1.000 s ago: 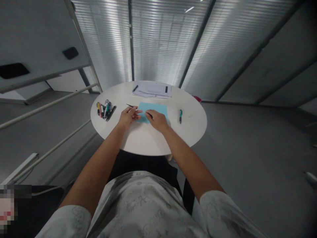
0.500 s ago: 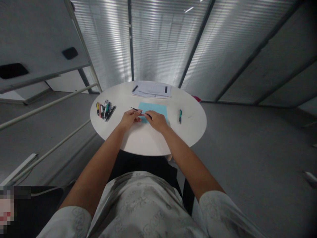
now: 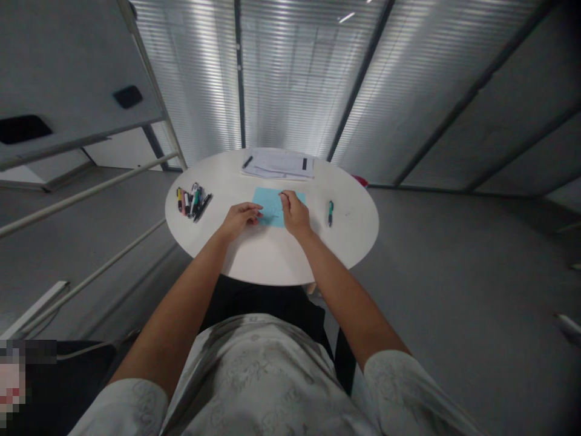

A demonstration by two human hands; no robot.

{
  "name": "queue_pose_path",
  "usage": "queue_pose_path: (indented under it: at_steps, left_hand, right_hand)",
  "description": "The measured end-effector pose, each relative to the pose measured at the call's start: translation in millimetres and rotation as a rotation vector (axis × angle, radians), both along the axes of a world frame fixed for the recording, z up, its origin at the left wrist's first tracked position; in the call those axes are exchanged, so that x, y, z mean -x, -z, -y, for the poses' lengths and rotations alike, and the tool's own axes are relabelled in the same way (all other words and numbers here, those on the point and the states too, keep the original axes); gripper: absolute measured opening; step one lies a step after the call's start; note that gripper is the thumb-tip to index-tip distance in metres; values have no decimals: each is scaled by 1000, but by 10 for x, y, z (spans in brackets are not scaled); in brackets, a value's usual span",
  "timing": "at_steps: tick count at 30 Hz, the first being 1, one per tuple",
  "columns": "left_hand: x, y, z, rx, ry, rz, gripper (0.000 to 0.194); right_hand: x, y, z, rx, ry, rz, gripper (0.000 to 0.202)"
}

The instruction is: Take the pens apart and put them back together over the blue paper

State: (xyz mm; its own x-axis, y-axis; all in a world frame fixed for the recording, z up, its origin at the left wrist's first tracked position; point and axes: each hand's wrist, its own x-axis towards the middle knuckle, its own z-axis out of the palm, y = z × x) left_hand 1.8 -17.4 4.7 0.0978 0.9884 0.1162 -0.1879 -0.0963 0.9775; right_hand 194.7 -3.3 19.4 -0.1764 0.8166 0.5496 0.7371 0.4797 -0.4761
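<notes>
On the round white table [image 3: 267, 260] lies a light-blue sheet of paper [image 3: 271, 212] with faint dark marks on it. My right hand [image 3: 296, 215] is closed over the sheet's right side. A small dark piece of a pen [image 3: 282, 194] shows at its fingertips; the rest is hidden by the hand. At the sheet's left edge is my left hand [image 3: 240, 219], fingers curled and thumb drawn in. Whatever it holds, if anything, is too small to make out. To the right of the sheet lies a green and black pen [image 3: 330, 213], untouched.
A heap of pens and markers [image 3: 193, 201] lies on the table's left. At the far edge is a stack of white papers [image 3: 279, 165] with a dark pen [image 3: 247, 161] on it. White rails [image 3: 91, 175] run along the left; blinds [image 3: 308, 79] stand behind.
My hands have come apart. The right one has moved right and slightly away from me with the dark pen, which both hands held before. My left hand has barely shifted.
</notes>
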Motion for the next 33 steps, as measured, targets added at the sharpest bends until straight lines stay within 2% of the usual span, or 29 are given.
queue_pose_path:
  at_steps: [9, 16, 23, 29, 33]
  left_hand:
    - [12, 2, -26, 33, -3, 77, 18]
    - [35, -20, -64, 100, -99, 238, 17]
    - [75, -44, -75, 158, -143, 333, 16]
    - [76, -57, -82, 185, -161, 362, 14]
    - [79, -50, -84, 182, -154, 364, 15]
  right_hand:
    - [-4, 20, 25, 3, 57, 72, 42]
    - [-27, 50, -6, 109, 145, 199, 35]
    - [-38, 57, -4, 178, 189, 277, 26]
    - [-106, 15, -20, 265, 220, 337, 32]
    - [-161, 33, -61, 260, 246, 319, 32]
